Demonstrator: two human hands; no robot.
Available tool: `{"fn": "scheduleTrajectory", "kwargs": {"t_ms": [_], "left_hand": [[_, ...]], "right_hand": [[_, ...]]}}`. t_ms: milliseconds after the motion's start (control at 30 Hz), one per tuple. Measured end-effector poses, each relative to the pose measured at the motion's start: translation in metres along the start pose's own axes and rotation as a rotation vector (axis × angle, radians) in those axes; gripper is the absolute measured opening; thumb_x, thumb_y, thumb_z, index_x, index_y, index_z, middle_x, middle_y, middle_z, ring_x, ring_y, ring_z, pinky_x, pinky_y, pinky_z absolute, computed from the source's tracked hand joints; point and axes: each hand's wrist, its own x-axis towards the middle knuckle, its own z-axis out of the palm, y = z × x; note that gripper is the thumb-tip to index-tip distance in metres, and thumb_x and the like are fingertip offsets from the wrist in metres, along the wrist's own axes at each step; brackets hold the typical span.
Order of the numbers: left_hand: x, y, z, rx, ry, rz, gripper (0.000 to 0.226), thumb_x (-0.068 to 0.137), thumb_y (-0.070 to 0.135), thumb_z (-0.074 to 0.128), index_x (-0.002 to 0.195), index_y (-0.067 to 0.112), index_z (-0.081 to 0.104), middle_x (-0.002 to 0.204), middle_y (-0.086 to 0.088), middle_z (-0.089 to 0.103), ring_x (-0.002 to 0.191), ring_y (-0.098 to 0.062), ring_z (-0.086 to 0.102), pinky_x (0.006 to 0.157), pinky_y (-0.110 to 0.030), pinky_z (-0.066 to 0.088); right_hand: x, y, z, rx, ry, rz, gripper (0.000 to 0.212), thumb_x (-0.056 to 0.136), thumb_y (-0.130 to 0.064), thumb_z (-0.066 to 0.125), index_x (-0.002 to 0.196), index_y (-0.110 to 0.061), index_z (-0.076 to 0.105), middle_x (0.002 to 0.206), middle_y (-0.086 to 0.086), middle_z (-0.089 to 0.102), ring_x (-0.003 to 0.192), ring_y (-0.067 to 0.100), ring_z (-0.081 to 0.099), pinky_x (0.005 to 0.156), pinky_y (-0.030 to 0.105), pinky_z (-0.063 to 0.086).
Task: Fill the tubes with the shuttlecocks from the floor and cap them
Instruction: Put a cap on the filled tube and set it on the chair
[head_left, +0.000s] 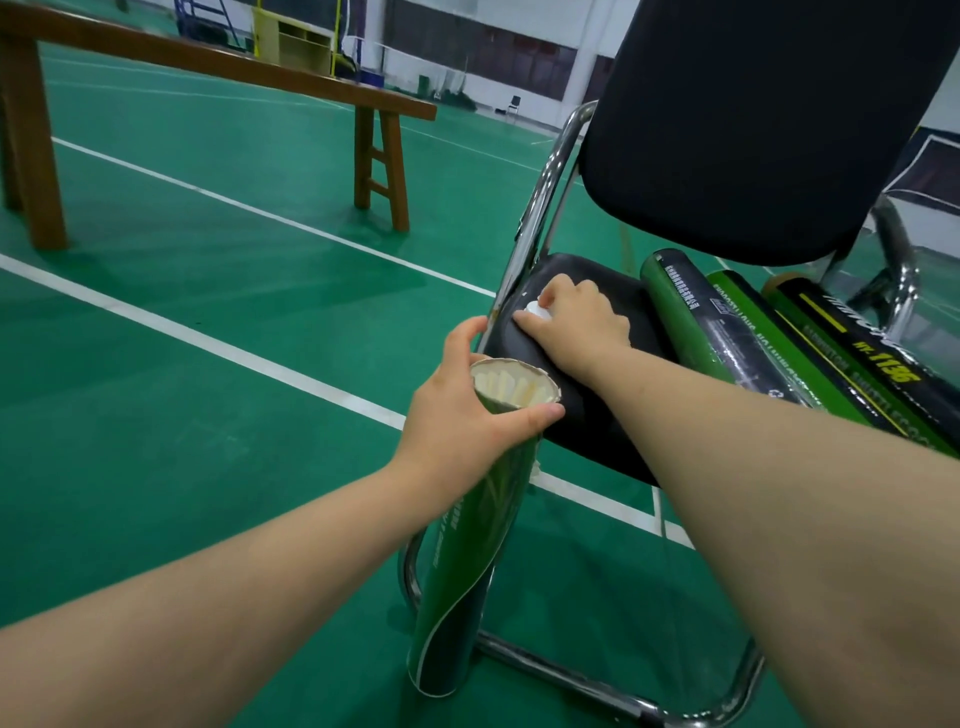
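Note:
My left hand (462, 415) grips the top of a green shuttlecock tube (467, 561) that stands upright on the floor against the chair. Its mouth is uncapped and white shuttlecock feathers (511, 387) show inside. My right hand (576, 322) rests on the black chair seat (587, 415), fingers closed around a small white cap (537, 310). Three more tubes lie on the seat: a green one (685, 312), a green and black one (789, 353), and a black and yellow one (862, 353).
The chair has a black backrest (753, 119) and a chrome frame (597, 680) along the floor. A long wooden bench (218, 57) stands at the upper left. White court lines (208, 338) cross the green floor.

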Motion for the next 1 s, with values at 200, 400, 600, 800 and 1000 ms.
{"fn": "scheduleTrajectory", "kwargs": {"t_ms": [200,400,600,800,1000], "left_hand": [[-0.005,0.001,0.001,0.006,0.01,-0.001,0.088,0.064,0.042,0.079,0.136,0.035,0.029,0.109,0.009,0.053,0.101,-0.012,0.052,0.082,-0.018,0.034],[-0.009,0.0,-0.004,0.014,0.004,-0.014,0.089,0.063,0.042,0.08,0.136,0.035,0.029,0.111,0.007,0.053,0.102,-0.013,0.052,0.083,-0.019,0.034],[-0.009,-0.005,-0.01,0.029,0.007,-0.019,0.091,0.062,0.042,0.08,0.136,0.035,0.029,0.112,0.006,0.054,0.103,-0.014,0.052,0.084,-0.021,0.035],[-0.013,-0.012,-0.01,0.029,-0.001,-0.043,0.091,0.061,0.042,0.081,0.136,0.036,0.029,0.113,0.006,0.053,0.105,-0.015,0.053,0.087,-0.022,0.036],[-0.024,-0.016,-0.007,0.015,-0.018,-0.066,0.09,0.062,0.041,0.081,0.136,0.036,0.029,0.113,0.008,0.053,0.103,-0.013,0.052,0.084,-0.021,0.034]], "right_hand": [[-0.008,-0.004,-0.002,-0.06,0.138,-0.024,0.044,0.085,-0.046,0.052,0.121,-0.021,0.045,0.12,0.006,0.056,0.113,0.03,0.049,0.087,0.043,0.036],[-0.006,0.0,-0.003,-0.13,0.034,-0.035,0.045,0.089,-0.05,0.043,0.124,-0.023,0.05,0.133,0.006,0.04,0.125,0.03,0.033,0.096,0.048,0.032],[0.003,0.004,-0.015,-0.199,-0.141,0.049,0.073,0.079,-0.071,0.041,0.131,-0.02,0.04,0.136,0.009,0.046,0.13,0.033,0.034,0.107,0.059,0.019],[0.001,0.003,-0.022,-0.346,0.041,-0.122,0.067,0.076,-0.075,0.045,0.128,-0.032,0.047,0.13,0.011,0.047,0.121,0.035,0.041,0.101,0.049,0.026],[-0.01,0.003,-0.021,-0.074,0.042,-0.046,0.049,0.08,-0.048,0.056,0.121,-0.022,0.045,0.123,0.01,0.047,0.111,0.036,0.049,0.092,0.044,0.035]]}}
